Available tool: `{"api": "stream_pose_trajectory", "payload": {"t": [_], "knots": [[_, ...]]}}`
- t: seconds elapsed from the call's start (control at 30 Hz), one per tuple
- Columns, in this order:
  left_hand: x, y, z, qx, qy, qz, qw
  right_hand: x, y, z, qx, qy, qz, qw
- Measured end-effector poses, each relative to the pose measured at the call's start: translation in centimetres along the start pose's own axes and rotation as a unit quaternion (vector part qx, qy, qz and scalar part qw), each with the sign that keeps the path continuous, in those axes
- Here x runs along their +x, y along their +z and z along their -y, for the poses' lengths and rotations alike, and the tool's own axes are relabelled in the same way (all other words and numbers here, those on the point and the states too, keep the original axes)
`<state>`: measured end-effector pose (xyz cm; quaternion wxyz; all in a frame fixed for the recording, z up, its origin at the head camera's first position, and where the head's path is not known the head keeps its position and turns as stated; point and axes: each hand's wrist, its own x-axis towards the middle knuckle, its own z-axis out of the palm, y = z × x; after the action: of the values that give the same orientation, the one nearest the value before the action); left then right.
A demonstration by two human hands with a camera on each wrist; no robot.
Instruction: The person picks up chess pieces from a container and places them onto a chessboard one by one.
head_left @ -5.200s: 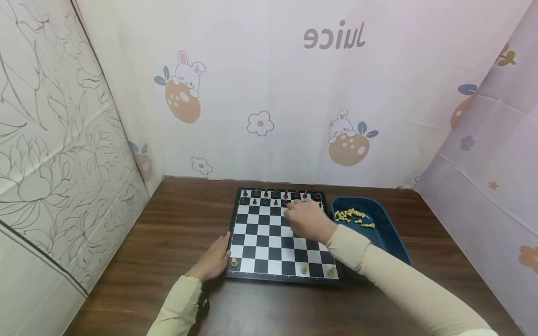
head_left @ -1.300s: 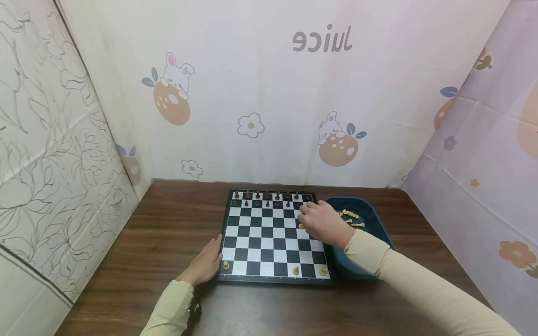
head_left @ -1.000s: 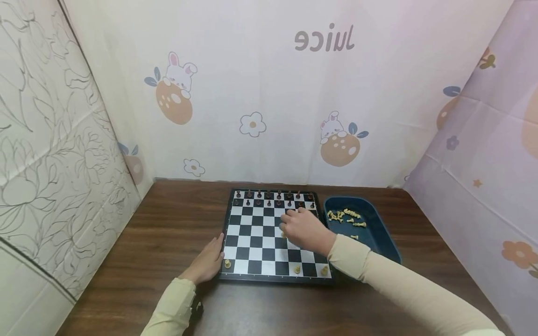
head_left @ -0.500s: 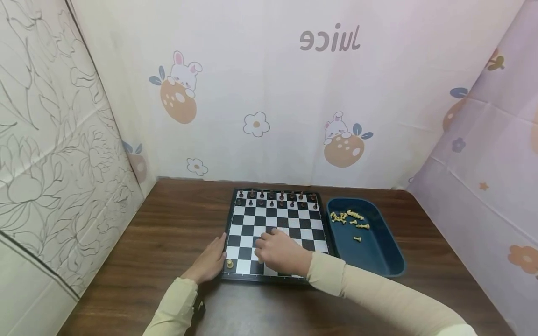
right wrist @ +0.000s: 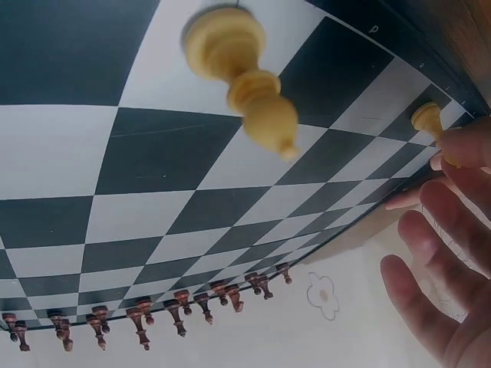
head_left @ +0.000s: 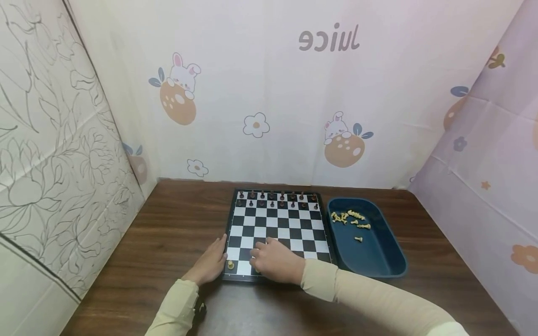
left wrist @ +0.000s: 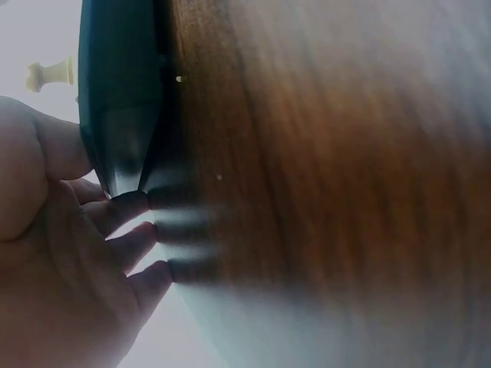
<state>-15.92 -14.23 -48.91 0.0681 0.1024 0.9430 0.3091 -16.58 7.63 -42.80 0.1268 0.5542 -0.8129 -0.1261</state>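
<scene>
Chess piece (right wrist: 428, 119) pinched in right hand (head_left: 275, 261), near side of chessboard (head_left: 278, 223); left hand (head_left: 208, 262) uncurled against left edge.

From high up, the head camera looked forward and down at the board (head_left: 283, 224). The left wrist's view, tipped sideways, sat very near the left hand (left wrist: 65, 245). The right wrist's, upside down, looked close across that same board.

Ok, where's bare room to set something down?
Free: the table between the left wall and the chessboard; the chessboard's middle, between dark pieces and the right hand; the tray's near end, short of the lone pale piece. Crowded: the chessboard's far two rows; the tray's far end, with clustered pale pieces.
</scene>
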Motion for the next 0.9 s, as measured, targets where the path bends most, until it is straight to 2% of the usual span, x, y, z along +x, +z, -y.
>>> {"api": "stream_pose_trajectory", "payload": {"t": [0.17,0.3,0.63,0.9], "knots": [[0.0,0.2,0.1,-0.002,0.001,0.000,1.0000,-0.2,-0.3,-0.3,-0.003,0.010,0.016,0.9998],[-0.1,0.1,0.0,-0.005,-0.003,0.003,1.0000,-1.0,-1.1,-1.5,-0.011,0.033,0.028,0.9990],[0.0,0.0,0.1,-0.006,-0.001,0.006,1.0000,-5.0,-2.7,-6.8,-0.049,0.104,0.037,0.9927],[0.0,0.0,0.0,-0.011,-0.007,0.013,0.9998,-8.1,-2.9,-11.0,-0.078,0.172,0.060,0.9801]]}}
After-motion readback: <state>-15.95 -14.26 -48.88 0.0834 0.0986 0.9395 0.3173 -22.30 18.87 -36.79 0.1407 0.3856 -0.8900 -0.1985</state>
